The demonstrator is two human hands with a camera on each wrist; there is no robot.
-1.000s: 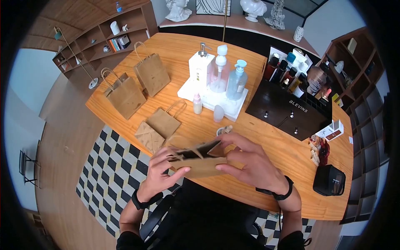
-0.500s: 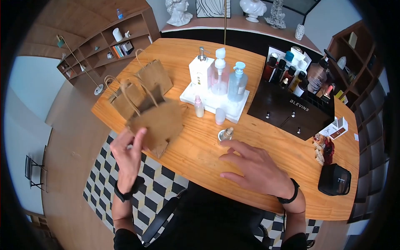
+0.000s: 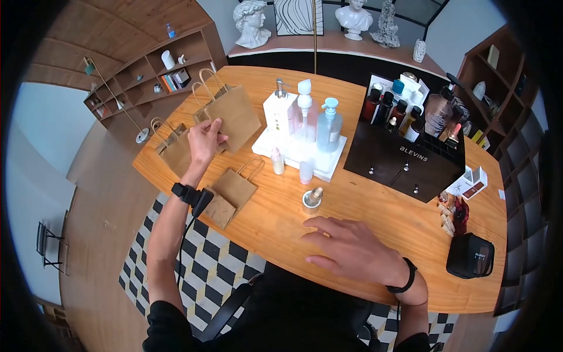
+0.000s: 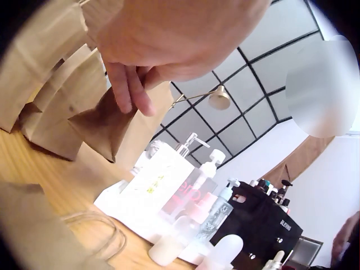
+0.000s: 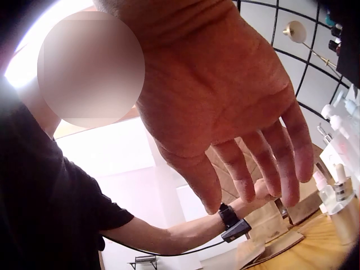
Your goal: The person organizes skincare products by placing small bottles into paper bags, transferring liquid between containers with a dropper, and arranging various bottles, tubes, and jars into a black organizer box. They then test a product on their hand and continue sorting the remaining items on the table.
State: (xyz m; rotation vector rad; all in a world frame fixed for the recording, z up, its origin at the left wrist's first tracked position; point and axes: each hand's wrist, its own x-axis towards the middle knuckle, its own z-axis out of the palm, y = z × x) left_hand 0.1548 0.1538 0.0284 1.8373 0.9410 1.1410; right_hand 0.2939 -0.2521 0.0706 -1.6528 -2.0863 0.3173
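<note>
My left hand point(image 3: 205, 141) pinches the side edge of a brown paper bag point(image 3: 236, 114) at the back left of the table. This bag stands upright with its handles up, overlapping another paper bag point(image 3: 201, 109) behind it. In the left wrist view, my fingers point(image 4: 122, 93) are at the folded side of the held bag point(image 4: 104, 126). Over the table's front, my right hand point(image 3: 355, 249) hangs with its fingers spread and loosely bent, holding nothing. Just beyond its fingertips stands a small white cup point(image 3: 311, 203) with a dropper-topped bottle point(image 3: 316, 194) in it.
Another paper bag point(image 3: 176, 154) stands at the left edge, and one lies flat point(image 3: 234, 188) nearer me. Pump bottles point(image 3: 329, 126) stand on a white tray point(image 3: 325, 170), with a small pink-capped bottle point(image 3: 277, 161) in front. A black cosmetics box point(image 3: 387, 149) and black pouch point(image 3: 471, 256) are right.
Both hands held the bag near the front edge a second ago. My right hand has let go, and the left has carried the bag away to the back left, beside the other bags.
</note>
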